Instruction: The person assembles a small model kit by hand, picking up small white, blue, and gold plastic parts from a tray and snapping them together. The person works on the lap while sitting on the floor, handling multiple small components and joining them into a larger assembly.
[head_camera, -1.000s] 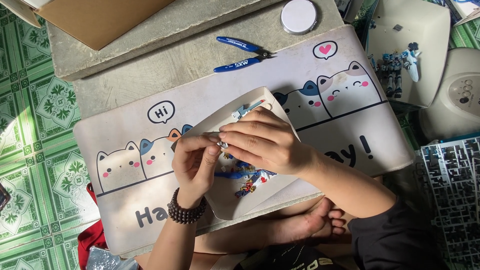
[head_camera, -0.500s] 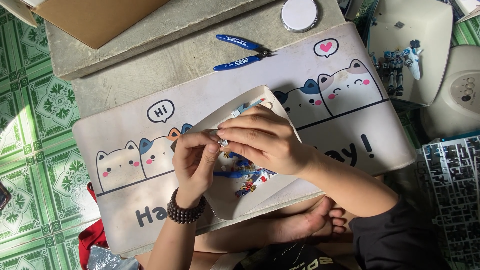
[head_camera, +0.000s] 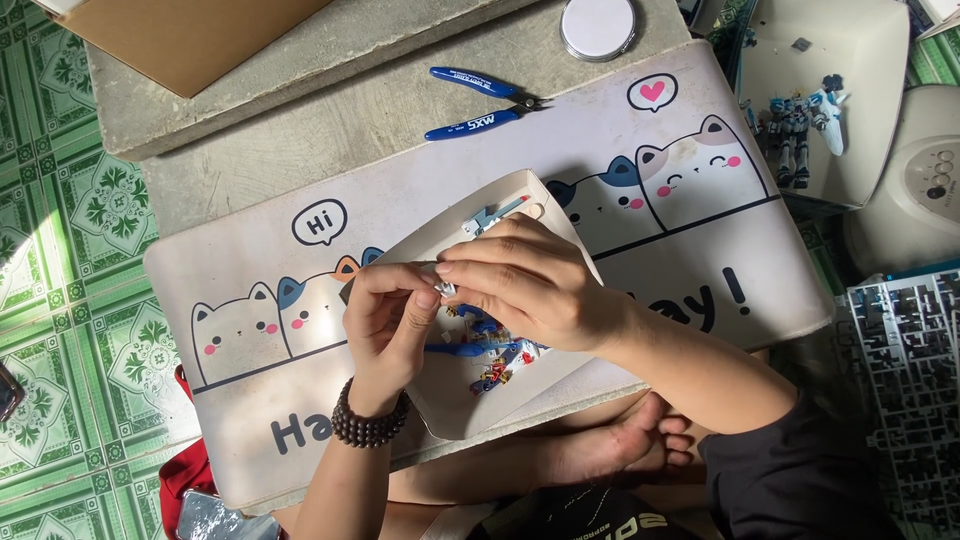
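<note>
My left hand and my right hand meet above a shallow white tray on a cat-print desk mat. Between the fingertips of both hands sits a small pale model part, pinched from both sides. Under my hands the tray holds several tiny blue, red and yellow plastic pieces. A small blue-grey piece lies at the tray's far end. My left wrist wears a dark bead bracelet.
Blue-handled nippers lie beyond the mat on the concrete slab. A round white lid and a cardboard box sit further back. At right stand a white box with a small robot figure and grey part frames.
Both hands stay joined over the tray; the fingers have shifted only slightly around the small part.
</note>
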